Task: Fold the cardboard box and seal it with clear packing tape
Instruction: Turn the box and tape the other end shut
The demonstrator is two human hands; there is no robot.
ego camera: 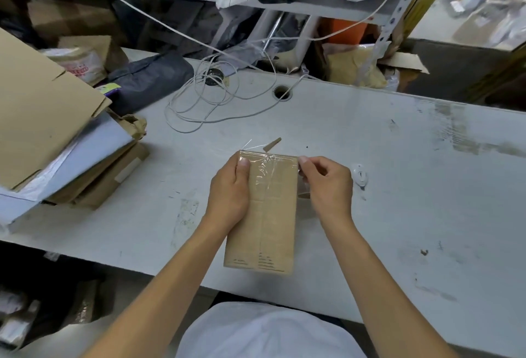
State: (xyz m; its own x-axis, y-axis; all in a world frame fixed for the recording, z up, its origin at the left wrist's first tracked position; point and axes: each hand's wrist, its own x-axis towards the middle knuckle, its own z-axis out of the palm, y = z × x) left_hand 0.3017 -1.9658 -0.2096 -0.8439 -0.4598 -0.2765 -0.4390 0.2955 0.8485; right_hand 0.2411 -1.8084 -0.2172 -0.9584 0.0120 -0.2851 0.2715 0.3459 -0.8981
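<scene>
A small brown cardboard box (pixel 270 215) stands on the white worktable (pixel 398 187), its long side running toward me. Clear packing tape (pixel 267 169) lies wrinkled and shiny across its far end. My left hand (pixel 230 189) grips the box's left side, thumb pressed on top near the far corner. My right hand (pixel 327 184) is at the right far corner, fingers pinched on the tape's edge where it hangs over the side. No tape roll is visible.
A stack of flat cardboard sheets (pixel 42 118) and mailers lies at the left. A tangled white cord (pixel 210 101) and a cable hole (pixel 281 92) are behind the box. A small cardboard scrap (pixel 271 143) and a white hook (pixel 360 175) lie nearby.
</scene>
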